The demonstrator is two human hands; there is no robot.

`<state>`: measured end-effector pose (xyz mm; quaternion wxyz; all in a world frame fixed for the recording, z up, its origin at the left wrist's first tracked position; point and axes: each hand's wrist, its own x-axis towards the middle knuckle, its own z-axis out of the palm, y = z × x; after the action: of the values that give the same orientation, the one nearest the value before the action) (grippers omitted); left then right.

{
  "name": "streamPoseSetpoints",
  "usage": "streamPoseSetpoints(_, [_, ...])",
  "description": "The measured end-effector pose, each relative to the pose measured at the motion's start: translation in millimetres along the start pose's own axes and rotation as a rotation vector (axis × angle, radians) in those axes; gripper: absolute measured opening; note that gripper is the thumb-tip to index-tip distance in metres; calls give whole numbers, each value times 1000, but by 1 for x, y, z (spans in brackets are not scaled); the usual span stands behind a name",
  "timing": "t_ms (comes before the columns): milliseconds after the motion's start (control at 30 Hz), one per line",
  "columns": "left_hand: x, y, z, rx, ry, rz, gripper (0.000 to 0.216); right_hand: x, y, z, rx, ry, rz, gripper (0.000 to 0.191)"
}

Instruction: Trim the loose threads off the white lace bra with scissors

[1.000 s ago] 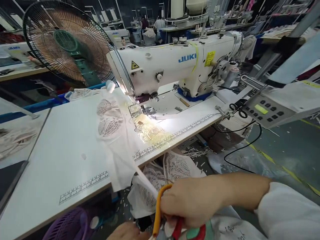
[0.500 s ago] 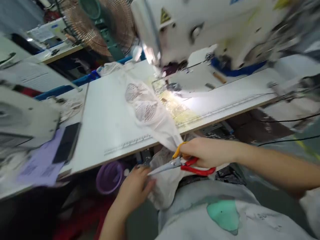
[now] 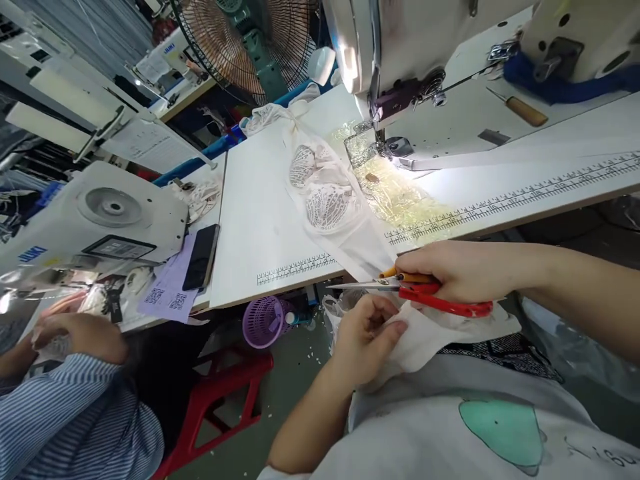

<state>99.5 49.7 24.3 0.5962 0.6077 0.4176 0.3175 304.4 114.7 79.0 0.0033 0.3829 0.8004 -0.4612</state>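
My right hand (image 3: 457,270) is closed around the red and orange handles of a pair of scissors (image 3: 400,290), whose blades point left just below the table edge. My left hand (image 3: 367,333) pinches the white fabric (image 3: 430,337) in my lap, right under the blades. The same fabric runs up over the table edge as a white lace piece (image 3: 325,200) toward the needle of the white sewing machine (image 3: 400,47).
A co-worker in a striped blue sleeve (image 3: 75,413) sits at the left beside another machine (image 3: 110,213). A black phone (image 3: 201,256) and purple paper (image 3: 170,293) lie there. Below the white table (image 3: 260,220) are a purple basket (image 3: 265,321) and red stool (image 3: 220,393). A fan (image 3: 250,40) stands behind.
The view swung left and down, bringing the co-worker into sight. My right hand with the scissors rose to the table edge, and my left hand moved right to pinch the fabric under the blades.
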Motion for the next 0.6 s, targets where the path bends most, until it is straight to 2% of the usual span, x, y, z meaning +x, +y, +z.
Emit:
streamPoseSetpoints(100, [3,2,-2,-180,15,-131,26,3,-2,-4,29,-5,-32,21])
streamPoseSetpoints(300, [4,2,-7,-421,32,-163,22,6,-10,-8,155,-78,-12,18])
streamPoseSetpoints(467, [4,2,-8,-433,81,-193,23,9,-11,-8,73,-67,-25,16])
streamPoseSetpoints(600, [5,5,-4,-379,127,-182,27,10,-10,-7,-50,-36,-81,22])
